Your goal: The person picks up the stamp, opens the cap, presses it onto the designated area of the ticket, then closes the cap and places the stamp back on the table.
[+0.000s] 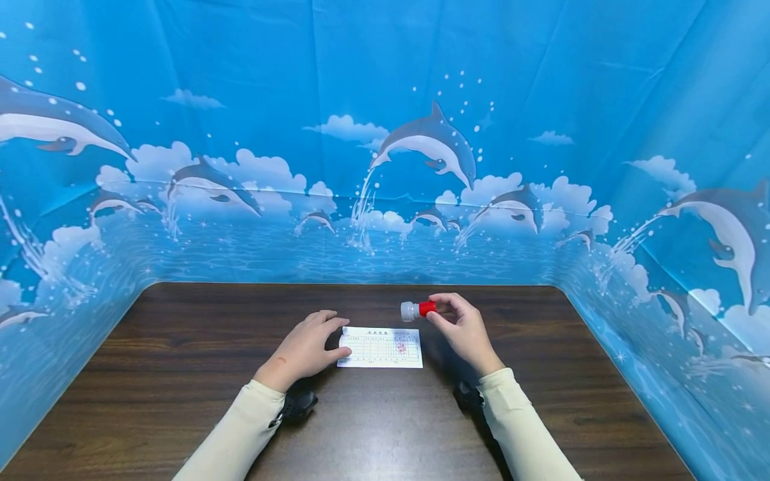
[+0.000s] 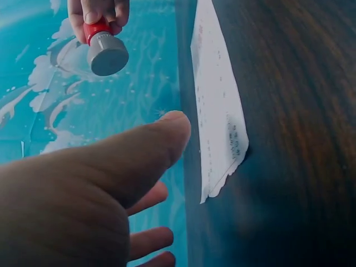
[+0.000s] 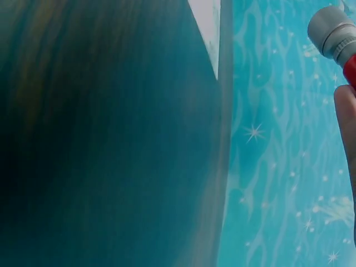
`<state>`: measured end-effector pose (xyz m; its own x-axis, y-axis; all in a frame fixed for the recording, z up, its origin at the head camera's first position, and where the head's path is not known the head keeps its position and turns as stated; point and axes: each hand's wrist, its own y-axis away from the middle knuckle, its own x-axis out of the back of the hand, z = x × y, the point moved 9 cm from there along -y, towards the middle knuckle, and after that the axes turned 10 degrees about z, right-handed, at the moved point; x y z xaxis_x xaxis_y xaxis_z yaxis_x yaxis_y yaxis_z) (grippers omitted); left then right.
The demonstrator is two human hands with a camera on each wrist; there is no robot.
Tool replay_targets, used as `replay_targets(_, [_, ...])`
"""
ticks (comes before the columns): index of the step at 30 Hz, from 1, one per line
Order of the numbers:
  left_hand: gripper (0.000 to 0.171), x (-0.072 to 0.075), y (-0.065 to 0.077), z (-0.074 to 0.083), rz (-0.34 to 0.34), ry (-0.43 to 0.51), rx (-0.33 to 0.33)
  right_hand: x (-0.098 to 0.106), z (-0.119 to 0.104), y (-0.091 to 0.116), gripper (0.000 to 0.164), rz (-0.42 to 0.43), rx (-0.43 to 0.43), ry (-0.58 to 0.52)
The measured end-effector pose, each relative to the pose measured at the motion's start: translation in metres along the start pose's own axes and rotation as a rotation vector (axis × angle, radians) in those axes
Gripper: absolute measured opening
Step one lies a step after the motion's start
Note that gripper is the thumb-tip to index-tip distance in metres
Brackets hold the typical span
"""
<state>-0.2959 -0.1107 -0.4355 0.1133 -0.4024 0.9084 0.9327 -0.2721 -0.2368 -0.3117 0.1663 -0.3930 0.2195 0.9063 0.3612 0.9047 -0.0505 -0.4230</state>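
A small white printed slip (image 1: 381,347) with a red mark on its right part lies flat on the dark wooden table (image 1: 180,374). My left hand (image 1: 313,342) rests at the slip's left edge, its fingers loosely spread and touching the paper (image 2: 219,111). My right hand (image 1: 460,321) hovers just above and to the right of the slip, pinching a small stamp (image 1: 416,309) with a red body and a grey cap that points left. In the left wrist view the stamp (image 2: 103,47) hangs in the fingertips; its grey end (image 3: 332,30) shows in the right wrist view.
A blue backdrop with dolphins and clouds (image 1: 421,147) walls in the table at the back and both sides. Black wrist mounts (image 1: 297,404) sit under both cream sleeves.
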Motion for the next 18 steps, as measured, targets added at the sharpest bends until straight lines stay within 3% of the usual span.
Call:
replay_targets(9, [0.064,-0.012,0.002,0.001,-0.057,-0.033,0.044,0.018,0.018,-0.009,0.037,0.042,0.043,0.078])
replay_targets(18, [0.061,-0.015,0.002,0.003,-0.051,-0.073,0.009,0.032,0.027,-0.015,0.034,0.094,0.076,0.162])
